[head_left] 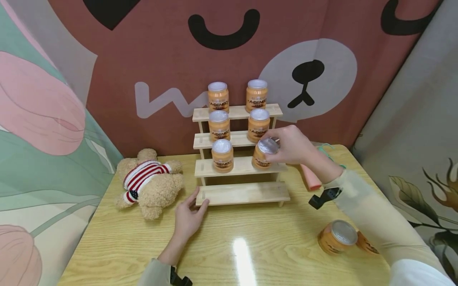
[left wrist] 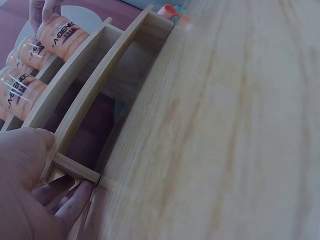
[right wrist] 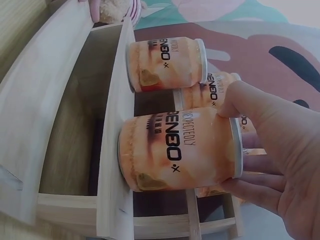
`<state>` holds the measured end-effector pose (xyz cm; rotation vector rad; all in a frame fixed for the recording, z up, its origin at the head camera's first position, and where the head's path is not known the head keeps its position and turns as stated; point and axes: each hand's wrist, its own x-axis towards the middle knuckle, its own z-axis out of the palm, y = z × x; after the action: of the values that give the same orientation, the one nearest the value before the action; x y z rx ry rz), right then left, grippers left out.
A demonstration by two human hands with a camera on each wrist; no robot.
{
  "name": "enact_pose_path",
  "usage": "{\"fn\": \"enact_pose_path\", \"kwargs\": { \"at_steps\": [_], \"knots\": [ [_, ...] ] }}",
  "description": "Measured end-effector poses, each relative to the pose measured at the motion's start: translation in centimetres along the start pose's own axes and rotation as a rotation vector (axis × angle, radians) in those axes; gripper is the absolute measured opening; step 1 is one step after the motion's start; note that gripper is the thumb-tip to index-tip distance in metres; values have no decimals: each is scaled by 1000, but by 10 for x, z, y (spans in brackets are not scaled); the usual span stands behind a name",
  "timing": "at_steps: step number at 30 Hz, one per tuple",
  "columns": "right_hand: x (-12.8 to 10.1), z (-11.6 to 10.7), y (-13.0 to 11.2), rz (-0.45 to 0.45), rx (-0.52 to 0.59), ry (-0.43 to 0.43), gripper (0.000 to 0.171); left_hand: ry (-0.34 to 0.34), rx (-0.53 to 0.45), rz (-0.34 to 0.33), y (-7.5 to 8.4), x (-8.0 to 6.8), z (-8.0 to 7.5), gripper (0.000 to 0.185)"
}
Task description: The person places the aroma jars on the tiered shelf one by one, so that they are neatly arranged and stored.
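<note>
Fingers of the right hand [head_left: 295, 145] curl round the silver-lidded end of an orange-labelled BENBO jar [head_left: 262, 158], thumb on one side, fingertips on the other. Held jar is at the right end of the third tier from the top, leaning slightly; cannot tell if its base sits fully flat. Left hand [head_left: 187, 218] grips the left end of the four-tier wooden display shelf [head_left: 243, 194] at the lowest tier, thumb at the plank's edge, other fingers by the leg underneath.

Left jar [head_left: 222, 158] on the third tier stands upright, apart from the held one. Two second-tier jars [head_left: 219, 129] and two top-tier jars [head_left: 218, 99] stand upright in left and right columns. Teddy bear [head_left: 159, 192] in a red-and-white striped sweater lies left of the shelf on the wood-grain table [head_left: 211, 254]. Pink cylinder [head_left: 310, 178] lies right of the shelf. Front-right jar [head_left: 334, 240] is near the right sleeve [head_left: 379, 218], another jar [head_left: 366, 243] beside it, partly hidden.
</note>
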<state>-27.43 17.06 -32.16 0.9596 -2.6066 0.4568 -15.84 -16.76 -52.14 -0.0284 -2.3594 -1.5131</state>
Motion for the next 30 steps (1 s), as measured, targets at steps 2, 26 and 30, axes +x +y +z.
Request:
{"fn": "enact_pose_path", "kwargs": {
  "at_steps": [2,26,30],
  "knots": [
    [-1,2,1,-7,15,20,38,4,1,-2,0,0,0,59],
    [-3,6,-1,24,86,7,31,0,-2,-9,-1,1,-1,59],
    [-5,7,0,15,92,10,30,-5,-6,-8,0,0,-1,60]
  ]
}}
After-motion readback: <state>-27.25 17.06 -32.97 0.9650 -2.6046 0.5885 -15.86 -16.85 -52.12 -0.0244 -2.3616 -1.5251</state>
